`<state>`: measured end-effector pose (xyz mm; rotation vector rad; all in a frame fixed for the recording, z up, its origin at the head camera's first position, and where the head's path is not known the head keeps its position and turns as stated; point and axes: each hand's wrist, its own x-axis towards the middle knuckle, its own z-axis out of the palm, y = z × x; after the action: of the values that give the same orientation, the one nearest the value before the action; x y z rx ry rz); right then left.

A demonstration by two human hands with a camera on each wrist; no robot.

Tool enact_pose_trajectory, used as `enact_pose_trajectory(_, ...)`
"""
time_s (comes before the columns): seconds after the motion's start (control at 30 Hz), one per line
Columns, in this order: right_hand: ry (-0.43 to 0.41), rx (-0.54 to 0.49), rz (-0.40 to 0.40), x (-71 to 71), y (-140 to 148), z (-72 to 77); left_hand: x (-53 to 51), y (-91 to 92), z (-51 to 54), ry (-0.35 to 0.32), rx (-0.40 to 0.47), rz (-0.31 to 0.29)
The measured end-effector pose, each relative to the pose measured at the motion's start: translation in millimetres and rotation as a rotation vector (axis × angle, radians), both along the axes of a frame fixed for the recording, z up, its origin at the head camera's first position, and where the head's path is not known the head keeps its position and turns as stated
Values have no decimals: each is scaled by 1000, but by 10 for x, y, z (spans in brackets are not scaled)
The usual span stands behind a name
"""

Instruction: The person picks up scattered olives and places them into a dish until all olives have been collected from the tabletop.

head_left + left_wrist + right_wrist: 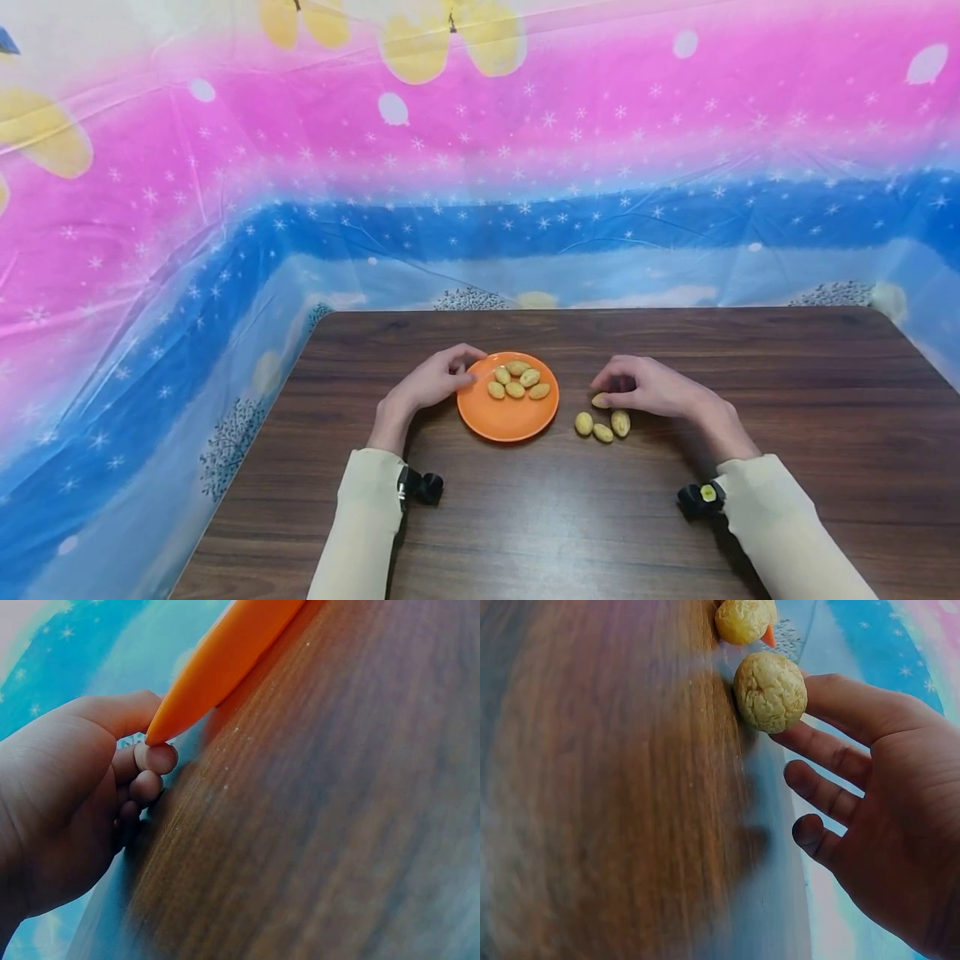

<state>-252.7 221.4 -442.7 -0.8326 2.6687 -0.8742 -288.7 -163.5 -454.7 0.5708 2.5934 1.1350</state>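
Note:
An orange plate holds several wrinkled yellow-green oval fruits, gathered on its far half. My left hand pinches the plate's left rim, thumb above and fingers below. In the left wrist view the plate edge tilts between thumb and index finger. To the plate's right, my right hand has its thumb and index finger about one fruit. Several more fruits lie on the table just nearer than that hand. A close fruit partly hides the right fingertips in the right wrist view.
Everything stands on a dark brown wooden table with rounded far corners. A patterned pink and blue cloth hangs behind and along the left side. Small black devices are strapped at both wrists.

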Motion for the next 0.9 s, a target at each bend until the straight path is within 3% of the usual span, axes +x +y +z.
enact_pose_trajectory(0.63, 35, 19, -7, 15, 7, -15, 8, 11, 12, -4, 2, -4)
enact_pose_trajectory(0.9, 39, 9, -13, 22, -58, 48, 5, 4, 10, 2, 0, -8)
